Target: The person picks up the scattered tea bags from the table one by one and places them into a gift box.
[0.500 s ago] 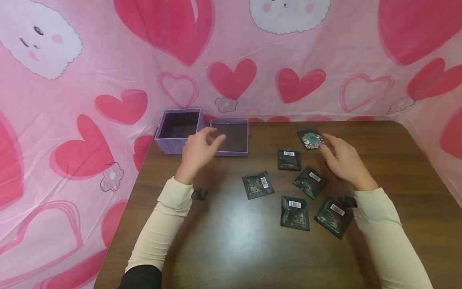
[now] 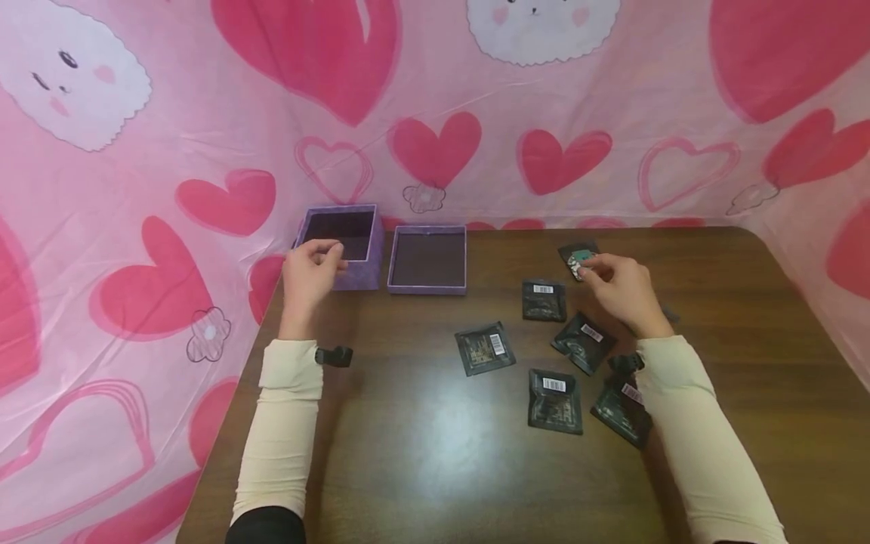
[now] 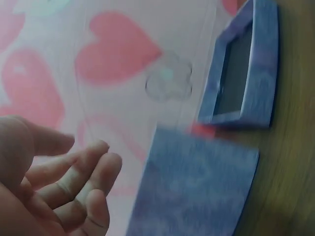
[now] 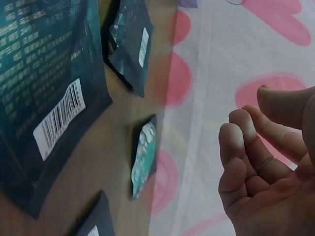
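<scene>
Sachet (image 4: 144, 156), green-patterned, is judged light and slippery, best edge-pinched; nothing is held by loosely curled left hand (image 2: 307, 283) or right hand (image 2: 624, 291).

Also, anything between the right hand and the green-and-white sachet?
No; right wrist view shows a bare gap between right hand and sachet, backdrop behind.

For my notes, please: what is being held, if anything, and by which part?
Nothing is held: the left hand and right hand are both empty.
</scene>
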Demonstrator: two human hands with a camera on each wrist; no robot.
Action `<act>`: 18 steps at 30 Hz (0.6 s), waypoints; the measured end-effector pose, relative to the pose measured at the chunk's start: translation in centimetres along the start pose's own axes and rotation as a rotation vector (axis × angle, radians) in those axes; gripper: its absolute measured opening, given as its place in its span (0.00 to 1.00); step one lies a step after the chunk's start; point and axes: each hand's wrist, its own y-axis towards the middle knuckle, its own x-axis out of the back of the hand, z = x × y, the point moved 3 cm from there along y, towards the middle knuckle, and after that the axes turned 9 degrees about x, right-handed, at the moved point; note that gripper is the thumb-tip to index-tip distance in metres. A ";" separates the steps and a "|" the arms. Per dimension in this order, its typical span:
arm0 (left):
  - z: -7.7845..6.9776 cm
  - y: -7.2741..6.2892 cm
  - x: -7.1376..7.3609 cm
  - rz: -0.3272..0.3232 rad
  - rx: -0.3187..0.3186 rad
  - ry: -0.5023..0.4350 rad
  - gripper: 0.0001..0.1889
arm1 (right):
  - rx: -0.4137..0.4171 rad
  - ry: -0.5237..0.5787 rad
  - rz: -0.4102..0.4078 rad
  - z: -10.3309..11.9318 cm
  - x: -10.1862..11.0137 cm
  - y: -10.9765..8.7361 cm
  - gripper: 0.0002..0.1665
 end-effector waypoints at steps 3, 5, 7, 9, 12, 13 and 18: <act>1.4 0.7 1.4 -0.047 0.100 -0.104 0.14 | -0.025 0.025 0.023 0.0 -0.5 0.1 0.16; 2.5 1.1 2.3 -0.072 0.183 -0.183 0.16 | -0.042 0.031 0.039 0.2 -0.8 0.1 0.16; 3.5 1.5 2.9 -0.094 0.256 -0.260 0.17 | -0.058 0.034 0.046 0.4 -1.0 0.1 0.16; 4.3 1.7 3.5 -0.119 0.304 -0.323 0.18 | -0.060 0.035 0.048 0.7 -1.2 0.2 0.16; 5.3 2.0 4.0 -0.148 0.338 -0.372 0.18 | -0.044 0.031 0.042 1.1 -1.5 0.5 0.15; 5.5 2.0 4.1 -0.153 0.345 -0.378 0.18 | -0.038 0.028 0.040 1.2 -1.6 0.7 0.15; 6.3 2.0 4.3 -0.159 0.376 -0.382 0.18 | -0.027 0.019 0.039 1.3 -2.2 1.1 0.13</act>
